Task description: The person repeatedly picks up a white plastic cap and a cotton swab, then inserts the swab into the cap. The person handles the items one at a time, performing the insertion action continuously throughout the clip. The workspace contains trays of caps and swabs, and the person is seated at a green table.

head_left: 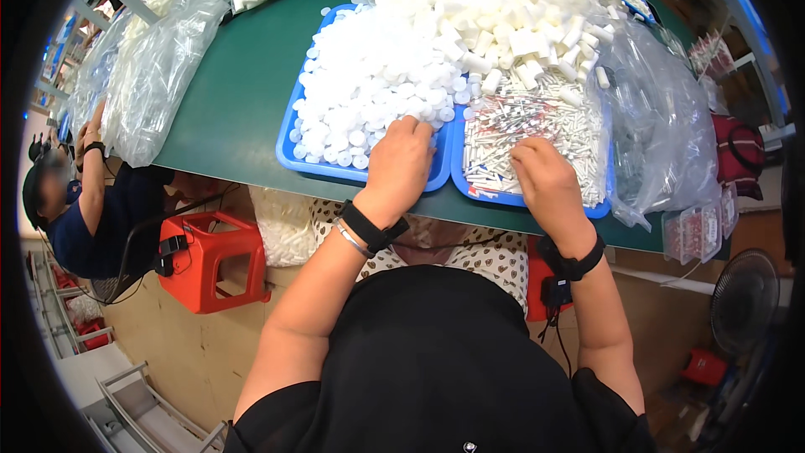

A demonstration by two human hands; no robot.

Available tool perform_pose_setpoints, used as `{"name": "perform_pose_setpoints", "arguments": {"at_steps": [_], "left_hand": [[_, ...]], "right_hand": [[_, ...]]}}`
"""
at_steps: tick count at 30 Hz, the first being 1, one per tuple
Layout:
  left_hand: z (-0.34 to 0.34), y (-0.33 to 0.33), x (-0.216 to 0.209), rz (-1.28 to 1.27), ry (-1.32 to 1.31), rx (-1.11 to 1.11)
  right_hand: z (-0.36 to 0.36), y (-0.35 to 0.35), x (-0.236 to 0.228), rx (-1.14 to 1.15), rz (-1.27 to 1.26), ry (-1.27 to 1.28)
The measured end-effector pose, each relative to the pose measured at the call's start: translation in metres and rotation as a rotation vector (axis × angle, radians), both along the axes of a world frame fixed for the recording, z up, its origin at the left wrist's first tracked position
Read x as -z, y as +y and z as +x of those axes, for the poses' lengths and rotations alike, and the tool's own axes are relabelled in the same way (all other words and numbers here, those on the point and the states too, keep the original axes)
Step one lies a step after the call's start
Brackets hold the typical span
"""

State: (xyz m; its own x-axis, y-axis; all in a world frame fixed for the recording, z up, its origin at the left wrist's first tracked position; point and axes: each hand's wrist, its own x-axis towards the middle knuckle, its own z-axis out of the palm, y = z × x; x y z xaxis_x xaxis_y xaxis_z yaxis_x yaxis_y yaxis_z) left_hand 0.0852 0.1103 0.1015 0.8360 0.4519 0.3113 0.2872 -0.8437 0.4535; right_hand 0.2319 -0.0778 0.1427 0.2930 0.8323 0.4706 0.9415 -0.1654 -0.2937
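Left tray (288, 144): on green worktop (218, 92), heaped with white discs (360, 59).
Left hand (398, 161): at discs; grip curled, fingertips hidden, hold unclear.
Right tray (459, 169): full of thin sticks (495, 155), white cylinders (528, 42) behind.
Right hand (547, 174): at sticks; grip nearly pinched, can't make out any piece.
Bag (662, 117): clear, beside right tray.

We see glossy blue plastic trays (286, 138), smooth translucent plastic discs (360, 67), a matt green counter (226, 92), a crinkled, shiny plastic bag (667, 126) and a red plastic stool (191, 264).
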Motion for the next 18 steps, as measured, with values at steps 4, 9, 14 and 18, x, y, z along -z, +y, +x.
{"name": "perform_pose_setpoints", "arguments": {"at_steps": [4, 9, 14, 18], "left_hand": [[-0.005, -0.002, -0.010, -0.355, -0.168, 0.052], [-0.028, -0.031, -0.030, -1.989, -0.287, 0.225], [-0.037, -0.054, -0.018, -2.322, -0.306, 0.307], [-0.038, -0.056, -0.018, -2.344, -0.326, 0.290]], "right_hand": [[-0.009, -0.013, -0.008, 0.134, 0.228, 0.714], [-0.038, -0.022, -0.021, 0.026, 0.420, 1.485], [-0.062, -0.017, -0.016, -0.055, 0.447, 1.525], [-0.065, -0.015, -0.012, -0.006, 0.425, 1.486]]}}
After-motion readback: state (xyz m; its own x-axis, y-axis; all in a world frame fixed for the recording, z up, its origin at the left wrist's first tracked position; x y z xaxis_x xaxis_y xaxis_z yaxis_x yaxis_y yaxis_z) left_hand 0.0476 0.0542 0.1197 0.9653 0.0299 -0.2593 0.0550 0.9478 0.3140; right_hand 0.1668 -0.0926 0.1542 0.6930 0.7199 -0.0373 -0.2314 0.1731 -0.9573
